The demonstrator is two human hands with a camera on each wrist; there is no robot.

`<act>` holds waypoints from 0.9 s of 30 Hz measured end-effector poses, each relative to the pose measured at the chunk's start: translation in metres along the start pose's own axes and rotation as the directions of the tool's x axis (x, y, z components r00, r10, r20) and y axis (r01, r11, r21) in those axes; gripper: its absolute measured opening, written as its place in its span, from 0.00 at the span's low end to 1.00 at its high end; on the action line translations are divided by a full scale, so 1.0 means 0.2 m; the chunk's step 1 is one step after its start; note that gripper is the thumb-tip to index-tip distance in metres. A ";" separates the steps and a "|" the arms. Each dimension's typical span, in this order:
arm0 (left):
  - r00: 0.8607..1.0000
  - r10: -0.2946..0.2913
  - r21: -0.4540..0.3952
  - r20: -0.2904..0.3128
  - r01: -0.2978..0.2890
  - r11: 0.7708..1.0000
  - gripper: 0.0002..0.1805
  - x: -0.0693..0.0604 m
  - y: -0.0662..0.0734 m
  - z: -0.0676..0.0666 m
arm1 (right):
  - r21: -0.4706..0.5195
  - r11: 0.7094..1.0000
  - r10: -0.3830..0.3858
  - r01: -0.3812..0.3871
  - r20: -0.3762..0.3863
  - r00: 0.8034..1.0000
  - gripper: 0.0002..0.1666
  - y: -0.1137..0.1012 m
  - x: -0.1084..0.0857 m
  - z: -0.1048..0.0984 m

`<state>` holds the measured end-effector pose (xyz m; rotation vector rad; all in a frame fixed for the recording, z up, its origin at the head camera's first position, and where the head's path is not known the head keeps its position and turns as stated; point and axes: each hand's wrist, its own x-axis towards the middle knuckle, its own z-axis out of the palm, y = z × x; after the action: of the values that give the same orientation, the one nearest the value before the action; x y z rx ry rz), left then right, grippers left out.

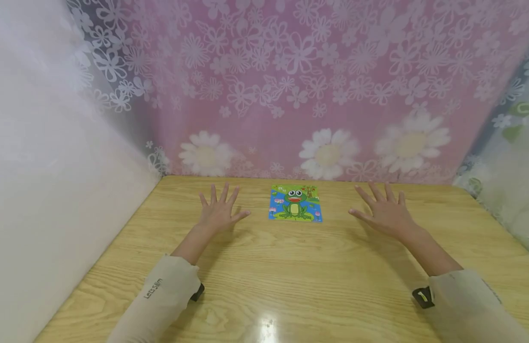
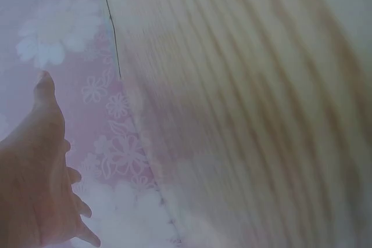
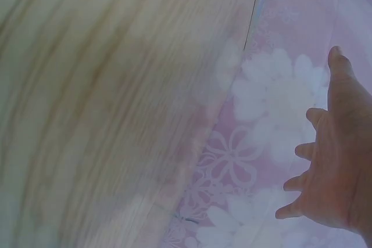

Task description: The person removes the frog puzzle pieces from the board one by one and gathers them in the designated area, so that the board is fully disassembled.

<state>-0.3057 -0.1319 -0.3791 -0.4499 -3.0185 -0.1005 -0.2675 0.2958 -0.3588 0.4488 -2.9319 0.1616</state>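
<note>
Left hand (image 1: 217, 214): fingers straight and spread, well apart from the right.
Right hand (image 1: 388, 214): likewise splayed, thumb pointing inward.
Frog picture card (image 1: 294, 203): flat between both hands, touching neither, frog upright.
Wood-grain table (image 1: 264, 267): beneath the card, whose top lies near the far edge.
Pink floral cloth (image 1: 247, 119): behind the table.

Head view: bright, soft, even light; small white glare on worktop (image 1: 264, 267), bottom centre. Faint, soft-edged shadows by both hands (image 1: 219, 213) (image 1: 386, 214) and forearms (image 1: 193, 244) (image 1: 433, 252). Frog card (image 1: 295, 204) reads clear. Wrist views dimmer, hazy, low contrast; worktop grain soft, blurred. Pinkish sheen near the worktop's far edge.
</note>
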 end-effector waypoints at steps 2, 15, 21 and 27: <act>1.000 -0.001 -0.005 -0.003 0.001 1.000 0.45 0.00 0.00 -0.01 | -0.003 1.000 0.005 -0.005 -0.002 1.000 0.47 0.00 0.00 0.00; 0.999 0.023 -0.012 0.048 -0.022 1.000 0.45 0.03 0.10 -0.01 | -0.021 1.000 0.004 -0.003 0.017 1.000 0.48 -0.07 0.04 0.04; 0.997 0.048 -0.062 0.061 -0.044 0.997 0.44 0.08 0.20 0.00 | 0.016 1.000 -0.003 0.003 0.015 1.000 0.48 -0.14 0.09 0.08; 0.997 0.059 -0.094 0.050 -0.054 0.994 0.43 0.12 0.29 0.03 | 0.057 0.998 -0.010 0.009 0.013 1.000 0.46 -0.22 0.15 0.10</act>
<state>-0.3119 -0.0700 -0.3800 -0.5546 -3.0589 -0.2293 -0.2856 0.2428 -0.3697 0.4735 -2.9441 0.2422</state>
